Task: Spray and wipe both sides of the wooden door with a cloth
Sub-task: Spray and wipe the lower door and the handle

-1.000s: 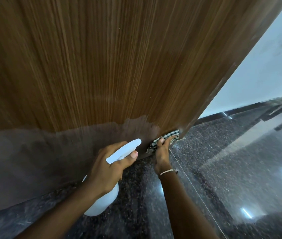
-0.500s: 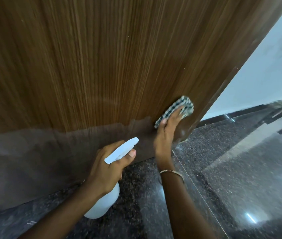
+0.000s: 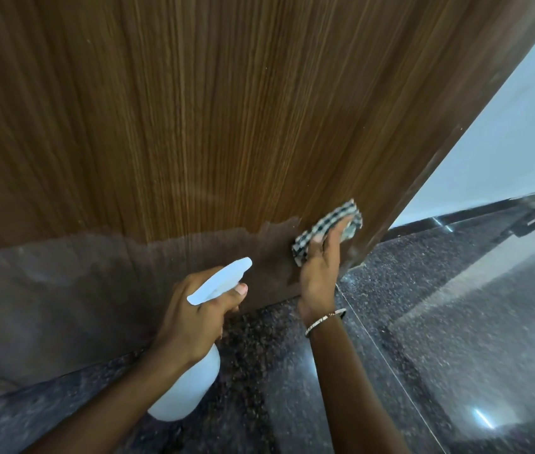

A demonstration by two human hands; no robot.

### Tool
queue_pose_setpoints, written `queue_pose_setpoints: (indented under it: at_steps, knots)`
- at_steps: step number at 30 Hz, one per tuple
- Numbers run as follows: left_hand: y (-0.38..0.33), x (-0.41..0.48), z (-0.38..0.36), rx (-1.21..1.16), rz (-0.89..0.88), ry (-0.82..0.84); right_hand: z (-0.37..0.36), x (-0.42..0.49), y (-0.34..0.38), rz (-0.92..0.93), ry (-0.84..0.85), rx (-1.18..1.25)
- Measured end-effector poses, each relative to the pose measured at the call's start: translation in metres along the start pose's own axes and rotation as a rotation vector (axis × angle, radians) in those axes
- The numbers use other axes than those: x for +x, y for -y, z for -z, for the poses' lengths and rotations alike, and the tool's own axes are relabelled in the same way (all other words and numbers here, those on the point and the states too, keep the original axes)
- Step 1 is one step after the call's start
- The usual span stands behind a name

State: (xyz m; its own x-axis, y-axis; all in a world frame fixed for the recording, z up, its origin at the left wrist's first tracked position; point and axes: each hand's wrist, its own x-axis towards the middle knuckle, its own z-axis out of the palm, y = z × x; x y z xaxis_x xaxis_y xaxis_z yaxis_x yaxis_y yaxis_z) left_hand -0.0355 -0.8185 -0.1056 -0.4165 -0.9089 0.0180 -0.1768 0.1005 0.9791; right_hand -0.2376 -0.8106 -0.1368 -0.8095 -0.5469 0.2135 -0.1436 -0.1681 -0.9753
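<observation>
My right grip (image 3: 320, 267) presses cloth (image 3: 331, 221) flat at 4 o'clock on the wooden door (image 3: 226, 126), left grip (image 3: 194, 322) clasping the spray bottle (image 3: 187, 391); firm overlapping strokes advised.

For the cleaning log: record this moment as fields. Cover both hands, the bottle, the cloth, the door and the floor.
left hand: grips the white spray bottle at its neck, nozzle aimed toward the door
right hand: presses the checked cloth against the wooden door
cloth position: low, near the door's right edge, at the top of the greyish band
door: brown grain above, duller band along the bottom
floor: dark speckled polished stone
right wrist: thin bracelet
</observation>
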Motion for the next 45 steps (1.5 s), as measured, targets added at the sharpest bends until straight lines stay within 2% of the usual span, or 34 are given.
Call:
queue_pose_setpoints:
  at_steps: [3,5,9,11,14,16,18,20,23,26,28,30,33,35,37,42,45]
  knots:
    - [0.001,0.002,0.004,-0.016,-0.010,-0.064,-0.013,0.000,0.051,0.247,0.021,-0.151]
    - [-0.001,0.002,0.006,-0.027,-0.051,-0.074,-0.022,-0.005,0.058,0.327,0.019,-0.274]
    - [-0.003,0.001,0.009,0.001,-0.114,-0.063,-0.031,-0.014,-0.002,0.362,-0.020,-0.424]
    - [-0.002,0.000,0.009,-0.006,-0.095,-0.065,-0.025,-0.019,-0.050,0.238,-0.025,-0.425]
    - [-0.001,-0.001,0.009,0.004,-0.098,-0.056,-0.011,-0.034,-0.085,-0.002,0.083,-0.314]
    - [0.000,-0.002,0.009,0.007,-0.100,-0.049,-0.011,-0.040,-0.077,-0.122,0.119,-0.208]
    - [-0.001,-0.002,0.009,-0.001,-0.096,-0.049,-0.020,-0.039,-0.050,-0.189,0.080,-0.119]
    - [-0.001,-0.002,0.009,-0.009,-0.100,-0.054,-0.031,-0.034,-0.016,-0.069,0.062,-0.096]
    - [0.001,0.000,0.008,0.005,-0.097,-0.077,-0.048,-0.027,0.023,0.245,0.094,-0.168]
    - [0.002,0.001,0.007,0.003,-0.088,-0.083,-0.057,-0.025,0.021,0.361,0.093,-0.275]
    - [0.001,0.002,0.009,0.000,-0.093,-0.072,-0.055,-0.030,-0.011,0.319,0.088,-0.335]
    - [0.001,0.003,0.010,-0.001,-0.096,-0.070,-0.049,-0.042,-0.052,0.193,0.098,-0.333]
    - [0.002,0.003,0.012,0.004,-0.101,-0.075,-0.039,-0.062,-0.089,-0.025,0.182,-0.195]
    - [0.004,0.003,0.014,0.007,-0.080,-0.076,-0.038,-0.068,-0.091,-0.142,0.164,-0.078]
    - [0.005,0.002,0.017,0.003,-0.061,-0.079,-0.043,-0.068,-0.070,-0.177,0.108,-0.015]
    - [0.009,0.000,0.019,0.025,-0.071,-0.100,-0.064,-0.054,0.008,0.223,0.105,-0.134]
    - [0.008,0.000,0.020,0.051,-0.078,-0.084,-0.069,-0.052,0.008,0.306,0.146,-0.212]
